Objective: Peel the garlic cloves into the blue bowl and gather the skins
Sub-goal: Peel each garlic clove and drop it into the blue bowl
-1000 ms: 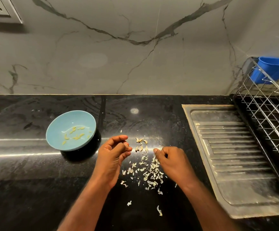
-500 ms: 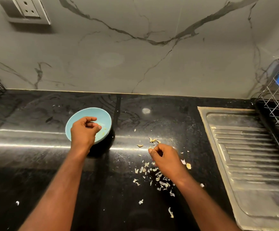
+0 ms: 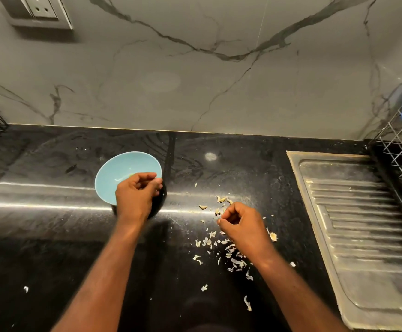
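Over the bowl (image 3: 113,178) we should open our left hand (image 3: 135,198) low; its fingers (image 3: 146,176) and those of our right hand (image 3: 242,224) are curled, on what we cannot tell.

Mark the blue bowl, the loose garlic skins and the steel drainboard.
blue bowl (image 3: 110,180): head view, bare inner wall on its left side.
garlic skins (image 3: 237,262): head view, a larger flake low in the scatter.
steel drainboard (image 3: 363,212): head view, the ribbed middle of its surface.
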